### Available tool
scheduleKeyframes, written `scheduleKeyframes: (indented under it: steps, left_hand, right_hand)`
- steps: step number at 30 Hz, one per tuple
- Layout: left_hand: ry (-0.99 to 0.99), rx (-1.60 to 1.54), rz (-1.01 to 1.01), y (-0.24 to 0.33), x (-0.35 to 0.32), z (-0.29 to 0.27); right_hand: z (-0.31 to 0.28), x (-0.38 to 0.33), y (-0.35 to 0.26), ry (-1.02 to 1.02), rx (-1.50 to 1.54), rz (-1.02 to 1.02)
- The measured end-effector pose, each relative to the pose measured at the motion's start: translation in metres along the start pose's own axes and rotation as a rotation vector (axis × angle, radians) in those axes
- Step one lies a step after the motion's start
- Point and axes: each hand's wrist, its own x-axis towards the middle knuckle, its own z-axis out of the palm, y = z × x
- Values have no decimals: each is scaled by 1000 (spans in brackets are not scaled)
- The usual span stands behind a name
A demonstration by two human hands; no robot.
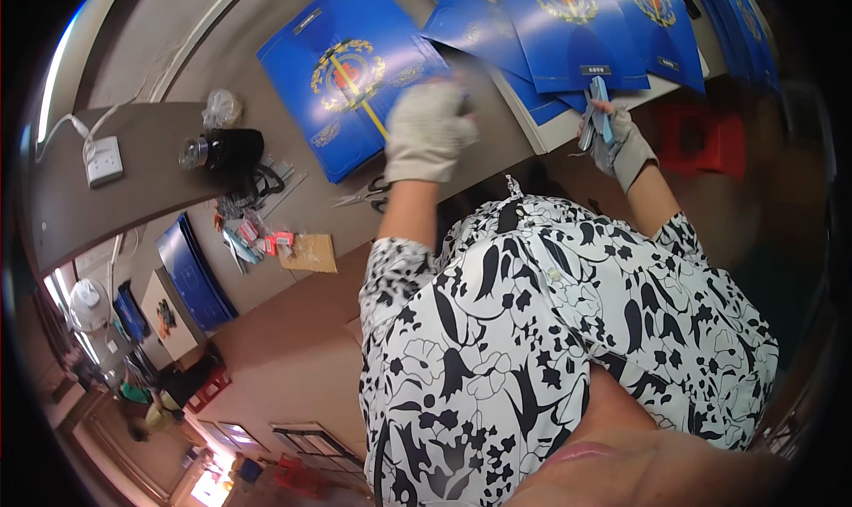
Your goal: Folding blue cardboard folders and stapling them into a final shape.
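Now, left hand over the folder, pale strips ready in the right

And look at the left hand (pixel 432 130), in a light grey glove, blurred at the near right side of a large glossy blue folder with a gold-wreathed emblem (pixel 344 85). Its fingertips are smeared by motion; whether they pinch, press or hover, I cannot tell. The folder lies flat on the grey-brown table (pixel 497 147), left of the other folders, probably for elbow room.

Over on the right, the gloved right hand (pixel 632 143) pinches a bundle of thin pale-blue strips (pixel 603 125) between thumb and fingers, likely keeping spares handy. The strips run roughly up and away, tips at the near edge of the overlapping blue folders (pixel 568 45).

And the direction! The left folder's long axis, allowing for lens bend, seems to run from far left to near right, along its yellow stripe (pixel 373 121). Its small label points away from the wearer; the middle folder's label sits at the near edge.
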Motion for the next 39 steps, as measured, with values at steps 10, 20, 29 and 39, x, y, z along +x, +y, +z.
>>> scheduleKeyframes:
  steps: [10,20,29,39]
  left_hand:
    - [-413,405,-319,-47,-96,1]
    - [-119,284,-319,2,-100,22]
    - [-142,300,-359,18,-101,2]
    - [475,-1406,-1586,-24,-158,5]
  right_hand:
    - [10,-29,38,-57,-748,-62]
    - [91,-12,75,-373,-1458,-584]
    - [96,8,79,-391,-1398,-595]
    - [110,17,61,-271,-1347,-431]
